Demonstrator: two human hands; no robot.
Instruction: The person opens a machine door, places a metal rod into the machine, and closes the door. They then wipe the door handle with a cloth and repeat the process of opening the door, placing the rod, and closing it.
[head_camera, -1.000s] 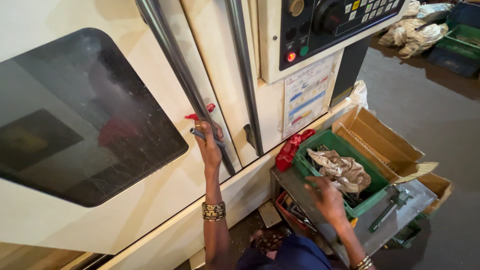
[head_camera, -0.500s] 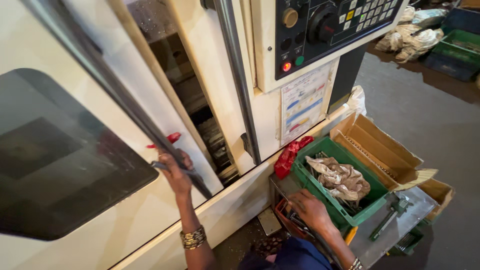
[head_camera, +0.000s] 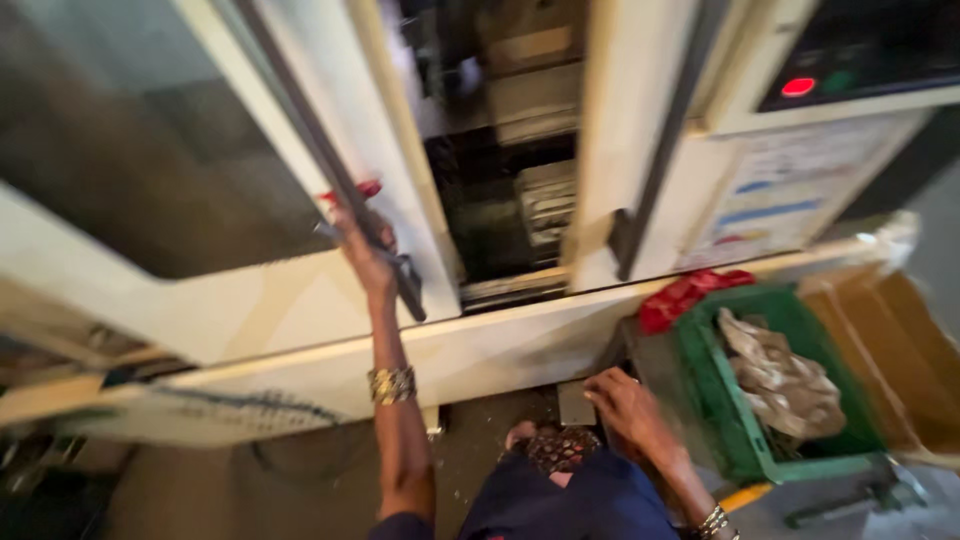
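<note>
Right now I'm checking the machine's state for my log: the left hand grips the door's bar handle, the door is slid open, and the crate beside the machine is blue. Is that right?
Not quite: the crate is green, not blue, as the head view shows. The rest holds: the left hand grips the door's bar handle, and the door is slid open.

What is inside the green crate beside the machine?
The green crate holds crumpled grey-white rags piled across its middle. A red cloth lies at its far corner. Whatever sits beneath the rags, and the crate floor, is covered.
</note>
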